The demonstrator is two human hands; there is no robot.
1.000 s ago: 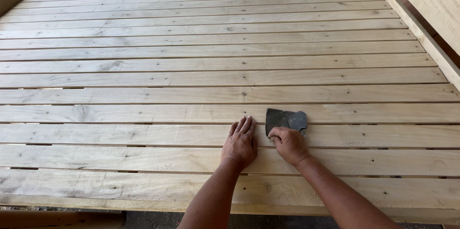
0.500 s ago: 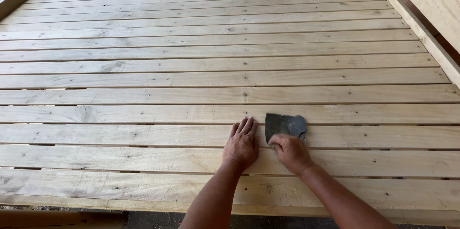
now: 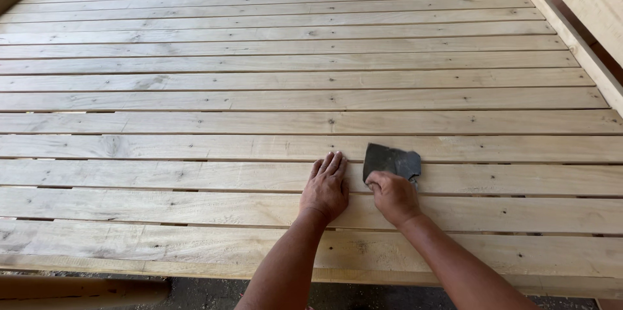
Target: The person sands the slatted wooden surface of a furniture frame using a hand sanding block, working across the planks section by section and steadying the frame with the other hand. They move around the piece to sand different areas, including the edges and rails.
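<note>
Sandpaper (image 3: pixel 391 163), a dark grey, worn sheet with ragged edges, lies flat on a pale plank (image 3: pixel 195 174) of the slatted wooden floor (image 3: pixel 292 50), at about five o'clock in the view and just at one o'clock from the right hand (image 3: pixel 392 197). That hand's grip is clamped on the near edge of the sheet, fingers curled and pressing it down. The left hand (image 3: pixel 326 188) lies flat with its grip apart, fingers spread on the same plank, just at nine o'clock from the sheet, not touching it. By my judgement the step in hand is rubbing the plank smooth; a further stroke calls for even downward pressure along the grain, with the flat hand bracing.
</note>
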